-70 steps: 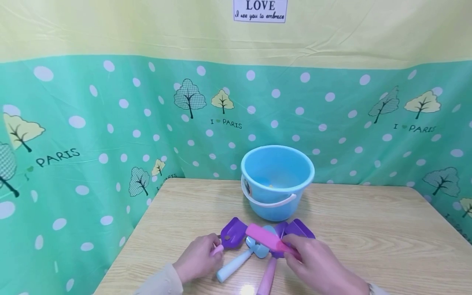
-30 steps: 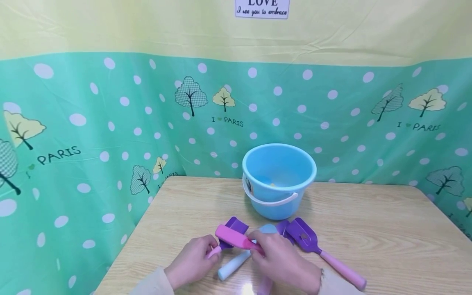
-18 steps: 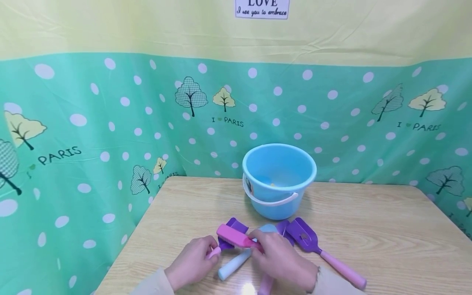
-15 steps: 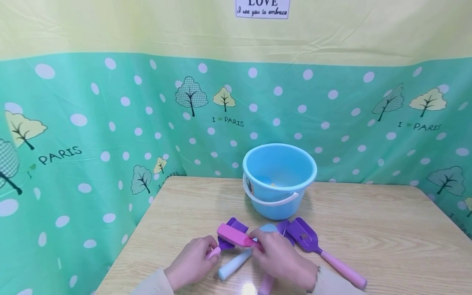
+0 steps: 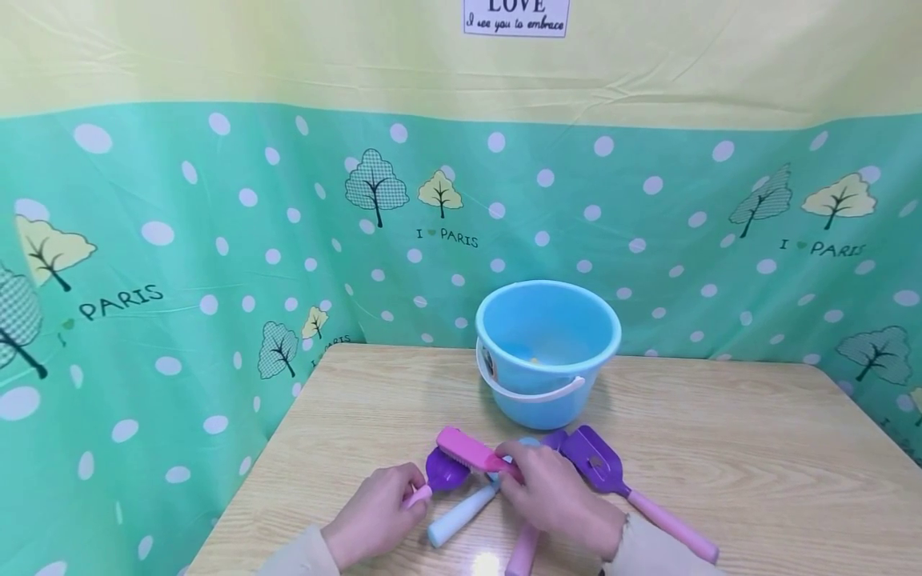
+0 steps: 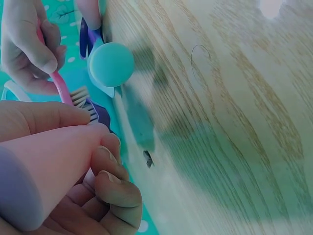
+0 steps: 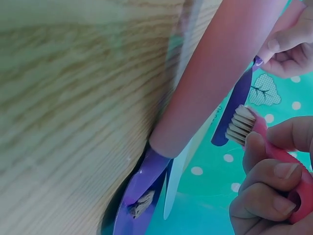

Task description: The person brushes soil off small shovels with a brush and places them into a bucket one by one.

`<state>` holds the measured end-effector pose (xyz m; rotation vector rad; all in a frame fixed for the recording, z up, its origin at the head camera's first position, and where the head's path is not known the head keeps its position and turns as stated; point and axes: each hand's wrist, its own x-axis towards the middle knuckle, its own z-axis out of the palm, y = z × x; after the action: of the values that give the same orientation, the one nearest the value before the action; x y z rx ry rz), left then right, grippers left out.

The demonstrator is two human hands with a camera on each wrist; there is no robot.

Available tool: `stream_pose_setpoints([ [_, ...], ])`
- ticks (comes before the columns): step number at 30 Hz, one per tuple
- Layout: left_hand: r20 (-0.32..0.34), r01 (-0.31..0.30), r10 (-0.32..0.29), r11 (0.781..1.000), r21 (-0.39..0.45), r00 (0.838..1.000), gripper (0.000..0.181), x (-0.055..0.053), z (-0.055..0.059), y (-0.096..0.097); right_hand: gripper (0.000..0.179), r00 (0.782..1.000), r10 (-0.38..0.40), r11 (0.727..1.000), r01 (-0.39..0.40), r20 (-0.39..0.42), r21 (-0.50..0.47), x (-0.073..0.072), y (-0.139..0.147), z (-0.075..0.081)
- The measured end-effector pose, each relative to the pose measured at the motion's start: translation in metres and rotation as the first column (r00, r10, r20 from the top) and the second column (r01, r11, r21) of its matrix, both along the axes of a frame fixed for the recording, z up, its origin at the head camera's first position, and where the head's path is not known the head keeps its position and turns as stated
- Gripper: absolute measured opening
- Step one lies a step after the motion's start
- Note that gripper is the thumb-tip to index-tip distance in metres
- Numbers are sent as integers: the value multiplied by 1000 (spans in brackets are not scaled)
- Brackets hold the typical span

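Note:
In the head view my left hand (image 5: pixel 378 508) grips the pink handle of a purple toy shovel (image 5: pixel 441 477), held above the table. My right hand (image 5: pixel 558 496) holds a pink brush (image 5: pixel 468 450) by its handle. Its pale bristles (image 7: pixel 240 126) face the shovel's blade at close range; the right wrist view shows them by the blade's face. Beneath the hands lies a light blue toy tool (image 5: pixel 461 516), its head mostly hidden by the right hand. Another purple tool with a pink handle (image 5: pixel 523 552) lies partly under that hand.
Farther right, a purple shovel (image 5: pixel 594 460) with a pink handle lies with a brownish speck on its blade. Behind the tools stands a blue bucket (image 5: pixel 540 412) with a white handle. A polka-dot curtain (image 5: pixel 216 320) hangs around the wooden table (image 5: pixel 720 432).
Earlier the right hand carried the brush left, over the left hand's shovel. In the last half second the brush has shifted slightly right and up, and the shovel's blade has turned.

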<state>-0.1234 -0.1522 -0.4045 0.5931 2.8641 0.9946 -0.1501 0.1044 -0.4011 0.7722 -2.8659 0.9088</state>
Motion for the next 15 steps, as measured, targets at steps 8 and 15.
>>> stream_pose_setpoints([
  [8,2,3,-3,1000,9,1000,6,1,-1,-1,30,997,-10,999,13,78,-29,-5,4,-1],
  [15,33,3,-3,1000,8,999,5,1,-2,-1,33,992,-20,999,26,124,-46,-7,8,-1],
])
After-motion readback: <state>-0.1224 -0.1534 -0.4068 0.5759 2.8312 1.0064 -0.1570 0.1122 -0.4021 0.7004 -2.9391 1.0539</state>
